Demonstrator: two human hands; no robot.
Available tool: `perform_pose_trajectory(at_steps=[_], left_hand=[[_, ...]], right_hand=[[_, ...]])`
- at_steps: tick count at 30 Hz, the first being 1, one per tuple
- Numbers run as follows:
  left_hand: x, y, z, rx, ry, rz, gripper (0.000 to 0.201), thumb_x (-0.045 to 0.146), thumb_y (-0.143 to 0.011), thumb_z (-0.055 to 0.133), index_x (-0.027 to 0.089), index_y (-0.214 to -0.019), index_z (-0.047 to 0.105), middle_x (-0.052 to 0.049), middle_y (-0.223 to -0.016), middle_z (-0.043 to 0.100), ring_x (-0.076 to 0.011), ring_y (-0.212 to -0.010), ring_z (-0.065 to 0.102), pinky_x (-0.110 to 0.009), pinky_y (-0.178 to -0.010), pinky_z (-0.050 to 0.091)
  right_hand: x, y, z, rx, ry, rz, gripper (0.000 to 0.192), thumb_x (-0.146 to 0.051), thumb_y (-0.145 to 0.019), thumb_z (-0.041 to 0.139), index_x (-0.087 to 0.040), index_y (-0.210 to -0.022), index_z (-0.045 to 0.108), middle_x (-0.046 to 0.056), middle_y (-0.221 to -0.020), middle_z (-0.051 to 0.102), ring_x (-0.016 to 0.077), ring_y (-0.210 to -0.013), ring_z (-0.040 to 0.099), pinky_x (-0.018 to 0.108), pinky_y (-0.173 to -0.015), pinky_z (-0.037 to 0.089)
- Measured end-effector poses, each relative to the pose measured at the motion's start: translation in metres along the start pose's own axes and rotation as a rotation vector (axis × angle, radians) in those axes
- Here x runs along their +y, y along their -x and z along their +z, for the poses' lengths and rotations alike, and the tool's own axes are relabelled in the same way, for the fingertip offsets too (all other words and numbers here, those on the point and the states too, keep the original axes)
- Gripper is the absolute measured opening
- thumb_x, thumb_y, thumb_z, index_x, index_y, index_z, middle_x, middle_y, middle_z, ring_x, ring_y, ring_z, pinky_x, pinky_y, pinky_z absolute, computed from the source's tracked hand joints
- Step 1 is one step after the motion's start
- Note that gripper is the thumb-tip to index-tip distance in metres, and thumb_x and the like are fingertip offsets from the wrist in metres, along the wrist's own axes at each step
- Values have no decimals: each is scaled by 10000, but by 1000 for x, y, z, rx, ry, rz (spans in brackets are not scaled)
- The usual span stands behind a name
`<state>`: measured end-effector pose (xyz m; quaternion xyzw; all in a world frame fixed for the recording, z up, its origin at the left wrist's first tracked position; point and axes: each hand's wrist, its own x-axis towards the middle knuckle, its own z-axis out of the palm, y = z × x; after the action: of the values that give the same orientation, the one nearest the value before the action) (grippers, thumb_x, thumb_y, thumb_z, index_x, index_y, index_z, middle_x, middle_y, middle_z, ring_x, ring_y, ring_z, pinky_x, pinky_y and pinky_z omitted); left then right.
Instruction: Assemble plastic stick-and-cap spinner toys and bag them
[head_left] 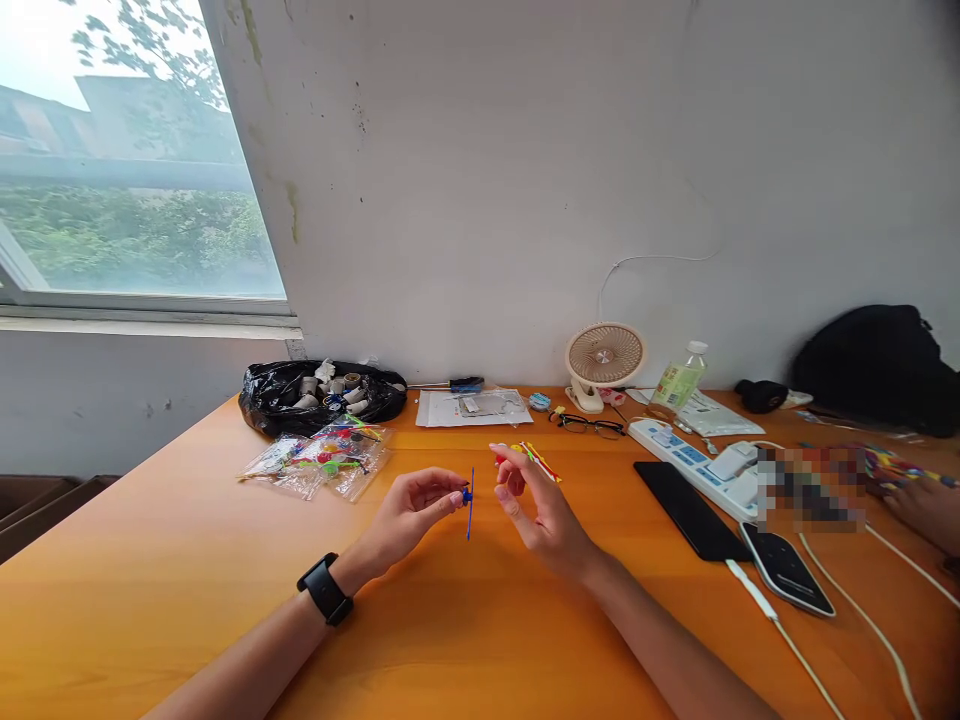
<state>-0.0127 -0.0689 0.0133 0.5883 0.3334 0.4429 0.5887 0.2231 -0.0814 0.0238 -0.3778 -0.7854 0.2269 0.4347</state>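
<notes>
My left hand, a black watch on its wrist, pinches a small blue plastic propeller-like piece between thumb and fingertips. The piece's thin blade stands upright, facing my other hand edge-on. To its right, my right hand is raised with fingers curved and apart, holding nothing that I can see and not touching the blue piece. Just behind the right fingers lie red, yellow and green plastic parts, partly covered by that hand. Clear bags of colourful plastic parts lie farther left on the table.
A black plastic bag with scraps sits at the back left. Along the back are papers, a fan, glasses and a bottle. Right are a power strip, phone, cables and another person's hand.
</notes>
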Motion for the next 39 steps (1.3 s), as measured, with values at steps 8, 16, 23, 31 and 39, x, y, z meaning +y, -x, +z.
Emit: perform_pose_trajectory(at_steps=[8, 16, 23, 31, 39], left_hand=[[1, 0, -1, 45, -28, 48, 325, 411, -841, 820, 177, -1054, 751, -95, -1087, 788, -222, -1009, 735, -328, -928, 584], [-13, -11, -12, 221, -75, 107, 356, 452, -843, 804, 164, -1042, 740, -86, -1016, 794, -223, -907, 759, -347, -869, 615], [-21, -15, -19, 262, -156, 129, 360, 455, -869, 772, 160, -1071, 730, -101, -1075, 789, -241, -988, 750, -366, -919, 600], [-11, -12, -13, 336, -115, 232, 315, 431, -896, 754, 167, -1063, 715, -86, -1029, 778, -215, -956, 733, -335, -888, 596], [-18, -12, -20, 267, -218, 229, 292, 420, -915, 731, 166, -1060, 724, -99, -1059, 778, -234, -993, 738, -355, -912, 592]], right_hand=[[8, 7, 13, -110, -126, 116, 277, -464, -1059, 448, -233, -1136, 579, 12, -897, 564, 150, -694, 482, 310, -699, 429], [20, 0, 2, -86, -290, 214, 612, -582, -1073, 315, -211, -592, 381, -16, -589, 377, 144, -579, 352, 330, -587, 273], [19, -3, -2, -53, -212, 175, 706, -585, -1084, 304, -194, -540, 528, 19, -596, 499, 156, -615, 458, 324, -644, 366], [33, -15, -27, 263, -42, 261, 509, -619, -1018, 465, -196, -792, 635, 0, -615, 490, 160, -568, 437, 285, -523, 341], [47, -16, -29, 275, 12, 258, 419, -566, -1012, 502, -191, -872, 625, 4, -689, 551, 158, -600, 479, 265, -532, 370]])
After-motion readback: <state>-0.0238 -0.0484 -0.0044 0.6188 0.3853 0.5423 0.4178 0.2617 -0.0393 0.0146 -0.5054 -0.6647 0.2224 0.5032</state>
